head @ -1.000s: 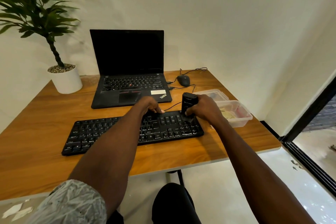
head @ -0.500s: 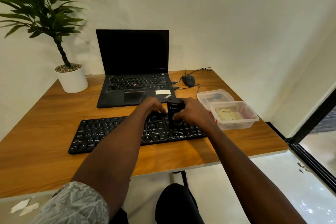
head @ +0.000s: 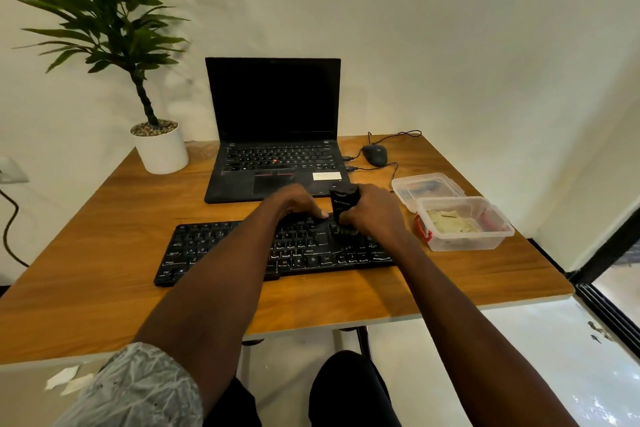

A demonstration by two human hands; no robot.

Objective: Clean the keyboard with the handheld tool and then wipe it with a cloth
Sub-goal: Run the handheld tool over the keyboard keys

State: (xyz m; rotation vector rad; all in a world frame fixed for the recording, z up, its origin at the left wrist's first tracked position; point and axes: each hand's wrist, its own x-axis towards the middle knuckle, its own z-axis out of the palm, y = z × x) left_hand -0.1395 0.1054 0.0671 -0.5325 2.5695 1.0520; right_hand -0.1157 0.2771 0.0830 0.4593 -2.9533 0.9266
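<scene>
A black keyboard (head: 214,250) lies across the wooden desk (head: 104,253) in front of me. My right hand (head: 372,213) grips a small black handheld tool (head: 342,201), held upright with its lower end on the keys right of the keyboard's middle. My left hand (head: 294,201) rests on the keyboard's top edge just left of the tool, fingers curved down onto the keys. A pale cloth (head: 446,222) lies folded inside a clear plastic box (head: 464,243) to the right of the keyboard.
An open black laptop (head: 273,135) stands behind the keyboard, with a wired mouse (head: 374,154) to its right. A clear lid (head: 427,185) sits behind the box. A potted plant (head: 161,149) occupies the back left corner. The desk's front edge is near my knees.
My right hand has slid the tool leftward along the keyboard, from near its right end toward the middle. My left hand stays on the top edge.
</scene>
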